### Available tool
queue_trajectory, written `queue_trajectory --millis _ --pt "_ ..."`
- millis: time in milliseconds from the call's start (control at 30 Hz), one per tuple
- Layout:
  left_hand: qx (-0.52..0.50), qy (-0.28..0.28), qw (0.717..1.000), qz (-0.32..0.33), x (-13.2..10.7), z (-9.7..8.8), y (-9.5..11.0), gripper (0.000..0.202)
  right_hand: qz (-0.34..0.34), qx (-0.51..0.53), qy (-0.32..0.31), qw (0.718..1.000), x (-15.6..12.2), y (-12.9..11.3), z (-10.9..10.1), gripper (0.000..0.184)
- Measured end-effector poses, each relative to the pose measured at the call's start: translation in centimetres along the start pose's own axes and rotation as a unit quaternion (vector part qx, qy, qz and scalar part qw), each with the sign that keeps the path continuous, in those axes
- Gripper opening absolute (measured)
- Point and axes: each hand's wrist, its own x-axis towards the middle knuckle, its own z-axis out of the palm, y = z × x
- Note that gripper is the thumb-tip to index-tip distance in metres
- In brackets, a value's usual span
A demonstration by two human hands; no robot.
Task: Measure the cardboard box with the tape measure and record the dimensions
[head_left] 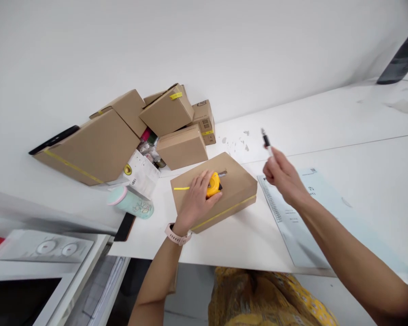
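My left hand (pixel 200 192), with a pale pink watch band (pixel 177 234) at the wrist, is closed around a yellow tape measure (pixel 214 184). The tape measure rests on top of a brown cardboard box (pixel 236 179), and a short length of what looks like its blade shows at the far side. Yellow tape runs along the box's near side, and a short yellow strip lies on its top. My right hand (pixel 281 174) is raised above a light blue sheet (pixel 313 226) and grips a white pen (pixel 267 142) with a dark grip section, its tip pointing away from me.
Several cardboard boxes (pixel 182 147) are stacked against the wall at the back left. A mint green tumbler (pixel 136 205) lies beside a white packet (pixel 143 174). A microwave (pixel 37 267) stands at lower left. A dark object (pixel 399 56) is at the far right of the white table (pixel 231 246).
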Motion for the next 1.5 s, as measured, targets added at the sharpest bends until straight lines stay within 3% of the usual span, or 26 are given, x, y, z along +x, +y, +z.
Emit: queue_trajectory --millis 100,200,267,333,367,433,500,567,667,867,1000,1133,1300,1500 --pt "0.020 0.016 0.999 -0.024 0.1 -0.2 -0.1 0.059 0.020 0.032 0.064 0.997 -1.9 1.3 -3.9 0.073" --pt "0.054 0.070 0.996 -0.008 -0.3 -0.4 0.3 0.066 0.040 0.093 0.070 0.992 -3.8 2.1 -7.4 0.051" --pt "0.076 0.140 0.987 0.030 -1.1 0.3 1.4 0.064 0.075 0.159 0.054 0.983 -5.1 2.1 -9.3 0.038" --pt "0.059 0.180 0.977 0.102 -2.4 2.3 3.0 0.053 0.123 0.212 0.073 0.967 -6.3 1.9 -10.5 0.057" --pt "0.029 0.169 0.974 0.149 -3.1 3.8 4.0 0.049 0.148 0.227 0.094 0.958 -6.9 1.9 -10.9 0.071" --pt "-0.042 0.095 0.968 0.229 -4.7 7.5 6.2 0.050 0.179 0.231 0.108 0.950 -7.9 2.2 -11.5 0.090" --pt "-0.065 0.000 0.960 0.271 -6.0 11.5 8.1 0.064 0.163 0.217 0.064 0.960 -8.7 3.0 -11.6 0.095" --pt "-0.046 -0.089 0.955 0.279 -6.8 14.7 9.6 0.080 0.125 0.196 0.001 0.973 -9.3 4.2 -11.5 0.088" --pt "0.010 -0.179 0.948 0.262 -7.3 17.3 10.9 0.090 0.122 0.143 -0.031 0.982 -9.6 5.9 -10.5 0.054" --pt "0.049 -0.181 0.953 0.239 -8.0 17.7 11.2 0.083 0.186 0.096 -0.040 0.977 -10.1 9.0 -7.7 0.076" --pt "0.025 -0.167 0.958 0.232 -8.7 18.0 11.0 0.079 0.210 0.063 -0.005 0.976 -10.7 10.2 -6.6 0.051" --pt "0.008 -0.138 0.967 0.214 -9.2 18.5 10.8 0.075 0.137 -0.022 0.054 0.989 -11.2 10.5 -6.1 0.036" --pt "0.012 -0.112 0.970 0.216 -9.5 19.0 10.8 0.077 0.138 -0.046 -0.020 0.989 -11.2 10.3 -5.8 0.037" --pt "0.003 -0.114 0.970 0.215 -9.5 19.4 10.7 0.077 0.111 -0.181 -0.059 0.975 -10.7 10.3 -6.2 0.031"
